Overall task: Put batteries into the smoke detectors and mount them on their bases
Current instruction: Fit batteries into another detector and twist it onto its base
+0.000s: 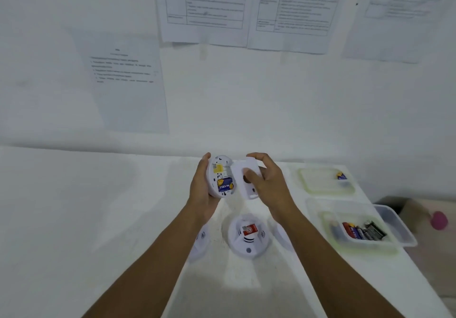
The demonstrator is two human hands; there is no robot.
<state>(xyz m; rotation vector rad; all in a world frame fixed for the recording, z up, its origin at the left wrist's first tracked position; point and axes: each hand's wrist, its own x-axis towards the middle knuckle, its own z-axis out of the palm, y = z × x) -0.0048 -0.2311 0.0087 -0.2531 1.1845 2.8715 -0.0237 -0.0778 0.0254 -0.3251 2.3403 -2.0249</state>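
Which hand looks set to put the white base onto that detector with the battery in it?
The right hand, probably. It already holds the white base right beside the open back of the detector, which the left hand cradles with its battery showing.

A plain workshop assembly station: printed instruction sheets [204,4] taped to the white wall above the hands, a white-covered bench [74,219] beneath them, and sorted battery trays [357,229] to their right

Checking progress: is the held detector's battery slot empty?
No: a blue and yellow battery sits in the back of the detector that the left hand holds.
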